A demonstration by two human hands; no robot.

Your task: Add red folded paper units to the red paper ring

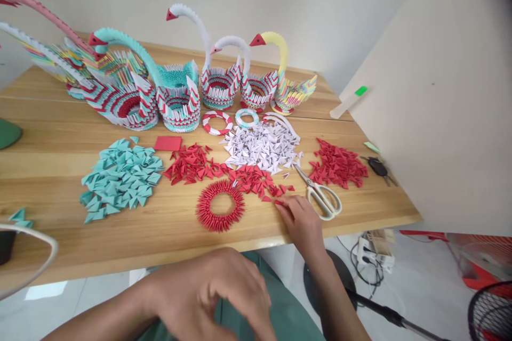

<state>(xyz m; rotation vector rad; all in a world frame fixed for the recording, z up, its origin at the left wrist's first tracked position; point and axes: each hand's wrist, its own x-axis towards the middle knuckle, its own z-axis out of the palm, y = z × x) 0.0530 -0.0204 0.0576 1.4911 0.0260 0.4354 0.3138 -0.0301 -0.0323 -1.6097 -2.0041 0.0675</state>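
along the wood-grain tabletop [152,240], your right hand [303,222] pinches a red paper triangle [279,202]; the spiked red ring [220,222] lies leftward; your left hand [218,290] curls loosely, unfilled.

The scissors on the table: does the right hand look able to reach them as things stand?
Probably yes: the right hand is close beside the scissors, with nothing visible between them, though its fingertips are at a small red piece.

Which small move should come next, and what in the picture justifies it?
Perhaps bring the small red piece to the spiky red ring with the right hand: that hand is at the piece, and the ring, matching in colour, lies nearby.
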